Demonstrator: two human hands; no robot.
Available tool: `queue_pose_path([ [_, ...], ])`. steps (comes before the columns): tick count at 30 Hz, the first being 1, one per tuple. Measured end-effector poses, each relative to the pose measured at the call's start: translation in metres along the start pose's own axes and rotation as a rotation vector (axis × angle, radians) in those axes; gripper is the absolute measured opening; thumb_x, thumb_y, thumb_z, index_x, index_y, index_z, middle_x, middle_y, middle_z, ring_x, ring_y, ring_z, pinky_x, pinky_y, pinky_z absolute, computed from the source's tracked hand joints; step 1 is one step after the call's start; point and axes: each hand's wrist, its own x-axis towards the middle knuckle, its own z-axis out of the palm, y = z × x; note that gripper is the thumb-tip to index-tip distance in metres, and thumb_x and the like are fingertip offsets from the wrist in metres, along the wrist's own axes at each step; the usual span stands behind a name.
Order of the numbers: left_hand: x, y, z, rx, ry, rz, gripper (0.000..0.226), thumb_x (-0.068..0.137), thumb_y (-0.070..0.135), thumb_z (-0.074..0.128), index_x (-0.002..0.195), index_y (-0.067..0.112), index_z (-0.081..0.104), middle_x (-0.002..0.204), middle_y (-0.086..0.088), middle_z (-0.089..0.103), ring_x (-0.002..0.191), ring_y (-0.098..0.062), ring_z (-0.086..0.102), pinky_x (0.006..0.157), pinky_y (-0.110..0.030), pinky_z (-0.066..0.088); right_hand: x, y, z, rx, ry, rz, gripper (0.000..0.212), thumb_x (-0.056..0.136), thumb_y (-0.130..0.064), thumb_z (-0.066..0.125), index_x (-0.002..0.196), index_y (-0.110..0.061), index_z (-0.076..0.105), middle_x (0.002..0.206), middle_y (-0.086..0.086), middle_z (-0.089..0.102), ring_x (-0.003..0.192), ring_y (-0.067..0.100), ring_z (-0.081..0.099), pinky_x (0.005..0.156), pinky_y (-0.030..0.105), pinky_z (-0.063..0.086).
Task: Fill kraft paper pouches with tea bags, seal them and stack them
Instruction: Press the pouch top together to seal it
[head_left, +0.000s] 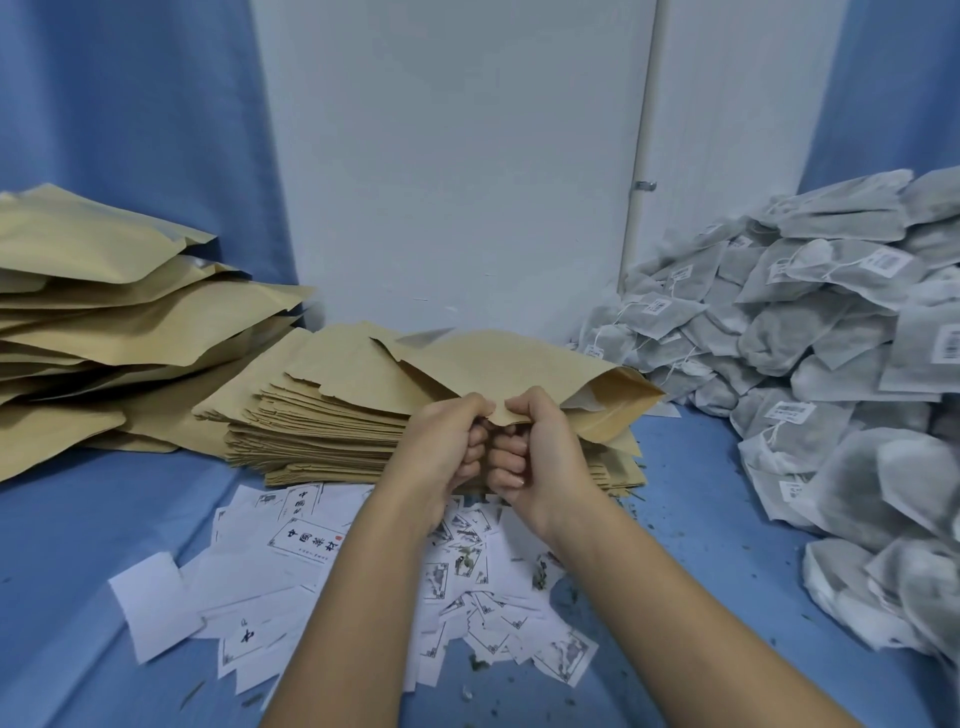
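A kraft paper pouch (524, 366) hangs in the middle of the view, above a flat stack of empty pouches (322, 426). My left hand (447, 441) and my right hand (524, 447) sit side by side, fingers curled, both pinching the pouch's near edge. Its right end gapes open, and something white shows inside. A large heap of grey tea bags (821, 374) with strings and white tags fills the right side. Filled pouches (104, 322) are stacked at the left.
Loose white printed labels (311, 571) lie scattered on the blue cloth (78, 545) under my forearms, with bits of tea leaf around them. A white wall panel (457, 156) stands behind, blue curtains on both sides.
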Motion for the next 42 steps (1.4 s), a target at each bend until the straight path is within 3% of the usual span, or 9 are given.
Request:
queue_pose_path([
  [6, 0.001, 0.000, -0.005, -0.081, 0.040, -0.027, 0.033, 0.087, 0.007, 0.054, 0.056, 0.014, 0.043, 0.041, 0.006, 0.029, 0.035, -0.006, 0.022, 0.032, -0.016, 0.018, 0.000, 0.000, -0.001, -0.036, -0.043, 0.018, 0.031, 0.090, -0.016, 0.041, 0.060, -0.014, 0.036, 0.038, -0.006, 0.026, 0.030, 0.006, 0.018, 0.030, 0.016, 0.013],
  [14, -0.003, -0.001, 0.002, -0.044, 0.029, -0.095, 0.027, 0.087, 0.019, 0.053, 0.062, 0.012, 0.046, 0.043, 0.005, 0.030, 0.034, -0.007, 0.021, 0.032, -0.014, 0.015, 0.003, 0.000, -0.005, -0.042, 0.007, -0.041, 0.035, 0.090, -0.015, 0.041, 0.056, -0.016, 0.032, 0.037, -0.007, 0.023, 0.029, 0.006, 0.016, 0.030, 0.016, 0.013],
  [19, -0.004, 0.003, 0.003, -0.120, 0.042, -0.090, 0.029, 0.089, 0.008, 0.052, 0.061, 0.010, 0.042, 0.038, 0.007, 0.028, 0.029, -0.004, 0.020, 0.030, -0.014, 0.013, 0.006, -0.001, -0.009, 0.069, 0.057, -0.062, 0.033, 0.090, -0.015, 0.041, 0.059, -0.016, 0.032, 0.037, -0.008, 0.022, 0.029, 0.006, 0.015, 0.031, 0.016, 0.010],
  [27, -0.004, 0.007, -0.005, -0.157, 0.061, -0.093, 0.032, 0.088, 0.007, 0.051, 0.060, 0.014, 0.038, 0.038, 0.007, 0.028, 0.029, -0.004, 0.019, 0.030, -0.013, 0.012, 0.007, -0.005, -0.014, 0.050, 0.086, -0.064, 0.031, 0.089, -0.014, 0.039, 0.059, -0.016, 0.033, 0.037, -0.009, 0.023, 0.028, 0.005, 0.016, 0.030, 0.016, 0.012],
  [32, -0.005, 0.007, -0.002, -0.134, 0.155, -0.044, 0.027, 0.086, 0.009, 0.052, 0.062, 0.013, 0.040, 0.038, 0.005, 0.031, 0.031, -0.006, 0.023, 0.033, -0.015, 0.014, 0.008, -0.004, -0.015, 0.020, 0.122, -0.086, 0.031, 0.088, -0.015, 0.040, 0.058, -0.016, 0.034, 0.037, -0.009, 0.025, 0.029, 0.006, 0.017, 0.030, 0.017, 0.012],
  [37, -0.007, -0.003, 0.017, -0.132, 0.405, 0.107, 0.017, 0.081, 0.014, 0.053, 0.066, 0.010, 0.046, 0.047, -0.002, 0.039, 0.037, -0.015, 0.032, 0.037, -0.018, 0.025, 0.006, 0.006, -0.005, -0.126, 0.109, -0.169, 0.030, 0.088, -0.015, 0.039, 0.058, -0.012, 0.040, 0.036, -0.006, 0.032, 0.030, 0.007, 0.023, 0.031, 0.017, 0.018],
  [40, -0.007, -0.010, 0.022, -0.038, 0.391, 0.098, 0.021, 0.079, 0.015, 0.053, 0.059, 0.009, 0.052, 0.049, -0.005, 0.046, 0.043, -0.018, 0.037, 0.047, -0.025, 0.033, 0.003, 0.006, -0.004, -0.146, 0.061, -0.126, 0.031, 0.088, -0.019, 0.040, 0.057, -0.013, 0.039, 0.038, -0.005, 0.034, 0.029, 0.007, 0.024, 0.031, 0.017, 0.019],
  [42, -0.005, -0.009, 0.020, -0.036, 0.408, 0.083, 0.022, 0.080, 0.014, 0.053, 0.058, 0.010, 0.049, 0.044, 0.000, 0.043, 0.038, -0.014, 0.034, 0.046, -0.024, 0.030, 0.003, 0.004, -0.007, -0.074, 0.072, -0.095, 0.031, 0.087, -0.020, 0.041, 0.058, -0.015, 0.036, 0.038, -0.006, 0.031, 0.030, 0.007, 0.020, 0.032, 0.017, 0.014],
])
